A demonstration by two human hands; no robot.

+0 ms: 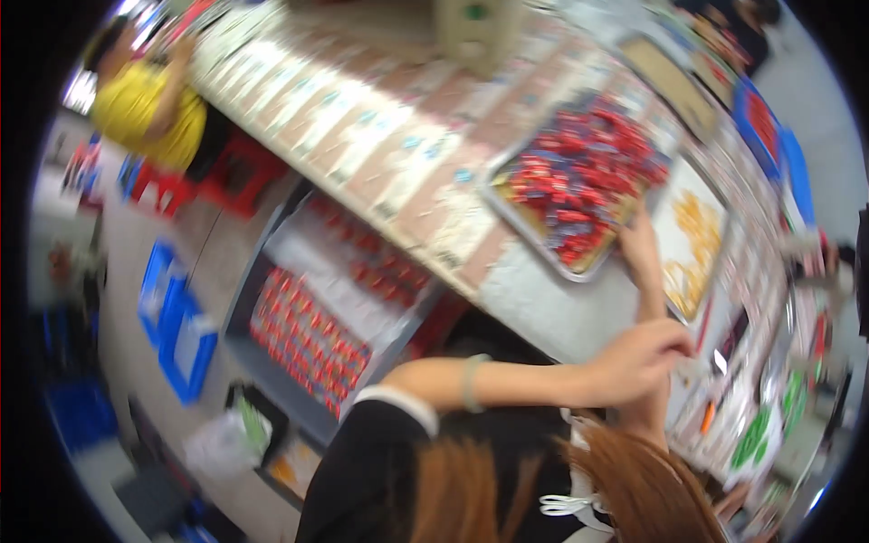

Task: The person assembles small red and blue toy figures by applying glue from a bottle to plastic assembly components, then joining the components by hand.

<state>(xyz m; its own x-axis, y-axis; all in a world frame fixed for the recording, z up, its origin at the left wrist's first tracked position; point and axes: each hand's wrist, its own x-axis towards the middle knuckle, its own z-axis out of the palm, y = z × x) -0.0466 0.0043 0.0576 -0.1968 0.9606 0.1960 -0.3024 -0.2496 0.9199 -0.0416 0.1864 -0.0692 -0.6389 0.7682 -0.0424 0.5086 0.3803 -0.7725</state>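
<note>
A metal tray (pixel 572 271) heaped with small red and dark shiny pieces (pixel 579 172) rests on the table. My right hand (pixel 639 242) reaches to the tray's near right corner, beside the red pieces; its fingertips are blurred and partly hidden there. My left forearm, with a pale bracelet on the wrist, crosses over my right arm. The fingers of my left hand (pixel 644 355) are curled together, close to a thin red stick (pixel 703 328); whether they hold it is too blurred to tell. Right of the tray lies a white tray (pixel 672 195) with yellow pieces (pixel 692 237).
Below the table's left edge stands a grey crate (pixel 243 317) with rows of red pieces. Blue frames (pixel 186 348) lie on the floor. A person in yellow (pixel 149 113) is at the far left. A carton (pixel 475 36) stands at the back, and a tan tray (pixel 670 86) farther right.
</note>
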